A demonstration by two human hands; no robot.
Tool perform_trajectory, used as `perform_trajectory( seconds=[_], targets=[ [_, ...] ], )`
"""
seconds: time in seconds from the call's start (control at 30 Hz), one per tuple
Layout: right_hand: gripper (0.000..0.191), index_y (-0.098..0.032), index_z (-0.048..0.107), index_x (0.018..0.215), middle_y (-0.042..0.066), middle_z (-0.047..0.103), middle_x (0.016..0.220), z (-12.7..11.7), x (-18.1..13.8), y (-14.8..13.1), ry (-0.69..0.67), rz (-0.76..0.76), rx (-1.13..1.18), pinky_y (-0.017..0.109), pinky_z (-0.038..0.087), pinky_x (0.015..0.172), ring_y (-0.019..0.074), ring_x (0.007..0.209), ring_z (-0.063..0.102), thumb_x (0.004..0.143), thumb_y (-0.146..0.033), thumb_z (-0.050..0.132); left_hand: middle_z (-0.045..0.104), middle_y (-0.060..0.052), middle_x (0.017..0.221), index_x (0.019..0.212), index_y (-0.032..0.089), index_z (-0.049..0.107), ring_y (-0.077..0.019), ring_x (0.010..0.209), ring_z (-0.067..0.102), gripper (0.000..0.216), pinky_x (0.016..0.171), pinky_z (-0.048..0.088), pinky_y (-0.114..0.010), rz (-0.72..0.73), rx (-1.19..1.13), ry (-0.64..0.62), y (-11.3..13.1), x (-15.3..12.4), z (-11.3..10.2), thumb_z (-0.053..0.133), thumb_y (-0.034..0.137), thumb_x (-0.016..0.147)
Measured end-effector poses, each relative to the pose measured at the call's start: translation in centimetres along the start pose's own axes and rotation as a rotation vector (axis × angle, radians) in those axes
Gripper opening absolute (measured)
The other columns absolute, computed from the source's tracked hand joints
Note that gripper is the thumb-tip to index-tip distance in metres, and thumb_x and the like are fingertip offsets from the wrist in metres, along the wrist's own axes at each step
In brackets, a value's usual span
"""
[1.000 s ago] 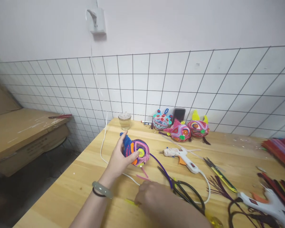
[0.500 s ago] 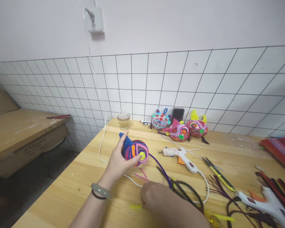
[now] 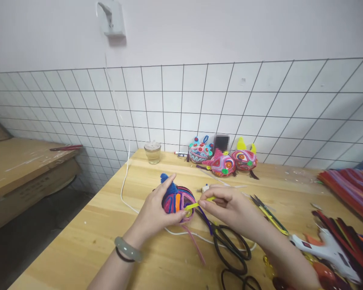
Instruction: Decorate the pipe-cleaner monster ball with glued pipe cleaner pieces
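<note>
My left hand (image 3: pixel 154 212) is closed round a fish-shaped pipe-cleaner ornament (image 3: pixel 170 202) in blue, pink, purple and orange, with a fuzzy blue tip (image 3: pixel 166 179) at its top. Its thumb lies beside a yellow round spot on the ornament's right side. Between thumb and fingertips, my right hand (image 3: pixel 230 204) pinches a short yellow pipe cleaner (image 3: pixel 192 206), whose left end meets that spot. A purple pipe cleaner (image 3: pixel 206 223) sticks out below it, and a pink one (image 3: pixel 195 243) trails onto the table. Black-handled scissors (image 3: pixel 243 241) lie under my right forearm.
Three finished-looking ornaments (image 3: pixel 199 151) stand by the tiled wall, near a glass of liquid (image 3: pixel 153 153). A glue gun (image 3: pixel 323 251), a yellow cutter (image 3: pixel 270 217) and bundled pipe cleaners (image 3: pixel 351 193) lie to the right. A white cord (image 3: pixel 123 187) crosses the table.
My right hand has risen from the tabletop to the ornament, bringing the yellow pipe cleaner against it. It now covers most of the nearer-the-wall glue gun. My left hand keeps its hold.
</note>
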State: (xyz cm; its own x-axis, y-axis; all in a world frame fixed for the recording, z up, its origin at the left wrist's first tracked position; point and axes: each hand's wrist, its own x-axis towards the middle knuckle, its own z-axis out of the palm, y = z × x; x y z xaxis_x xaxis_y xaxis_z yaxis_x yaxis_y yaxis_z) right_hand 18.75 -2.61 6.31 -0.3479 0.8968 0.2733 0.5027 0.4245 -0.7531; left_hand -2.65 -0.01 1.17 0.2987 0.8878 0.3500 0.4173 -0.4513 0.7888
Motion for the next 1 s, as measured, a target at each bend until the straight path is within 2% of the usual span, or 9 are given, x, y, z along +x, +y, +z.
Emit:
perform_trajectory(
  seconds=[0.13,0.37,0.5,0.83,1.0],
  targets=[
    [0.012,-0.017,0.066,0.071,0.001,0.059,0.070,0.0,0.4,0.7,0.043,-0.016,-0.049,0.025,0.043,0.063,0.0142,0.068,0.056,0.079,-0.021,0.058,0.055,-0.010,0.127,0.142,0.029,0.030,-0.0281,0.108,0.058,0.088,0.097,0.043,-0.045,-0.020,-0.036,-0.050,0.3,-0.1,0.3,0.074,0.037,0.065],
    [0.011,-0.018,0.062,0.070,0.005,0.063,0.092,-0.1,0.7,1.5,-0.030,-0.121,0.037,0.032,0.043,0.086,0.0167,0.091,0.058,0.079,-0.013,0.058,0.055,-0.011,0.127,0.143,0.029,0.027,-0.0287,0.107,0.059,0.093,0.096,0.044,-0.044,-0.063,-0.180,-0.048,0.4,-0.3,0.6,0.075,0.036,0.064],
    [0.010,-0.018,0.062,0.072,0.005,0.063,0.096,-0.2,0.7,1.5,-0.051,-0.097,0.049,0.032,0.043,0.087,0.0165,0.092,0.058,0.080,-0.014,0.057,0.056,-0.011,0.125,0.143,0.029,0.025,-0.0269,0.102,0.061,0.095,0.092,0.047,-0.043,-0.055,-0.194,-0.078,0.4,-0.3,0.6,0.076,0.035,0.063],
    [0.011,-0.018,0.062,0.072,0.005,0.063,0.093,-0.3,0.8,1.6,-0.075,-0.117,0.031,0.030,0.044,0.085,0.0154,0.090,0.059,0.080,-0.013,0.057,0.054,-0.010,0.127,0.131,0.029,0.044,-0.0288,0.112,0.055,0.071,0.099,0.040,-0.046,-0.003,-0.119,-0.083,0.4,-0.4,0.5,0.074,0.037,0.066],
    [0.010,-0.018,0.063,0.071,0.005,0.063,0.093,-0.3,0.8,1.7,-0.070,-0.109,0.028,0.031,0.044,0.085,0.0160,0.090,0.059,0.080,-0.015,0.058,0.037,-0.010,0.139,0.121,0.030,0.050,-0.0292,0.121,0.046,0.056,0.096,0.043,-0.044,0.007,-0.129,-0.107,0.8,-0.5,0.5,0.071,0.038,0.070]
  ],
)
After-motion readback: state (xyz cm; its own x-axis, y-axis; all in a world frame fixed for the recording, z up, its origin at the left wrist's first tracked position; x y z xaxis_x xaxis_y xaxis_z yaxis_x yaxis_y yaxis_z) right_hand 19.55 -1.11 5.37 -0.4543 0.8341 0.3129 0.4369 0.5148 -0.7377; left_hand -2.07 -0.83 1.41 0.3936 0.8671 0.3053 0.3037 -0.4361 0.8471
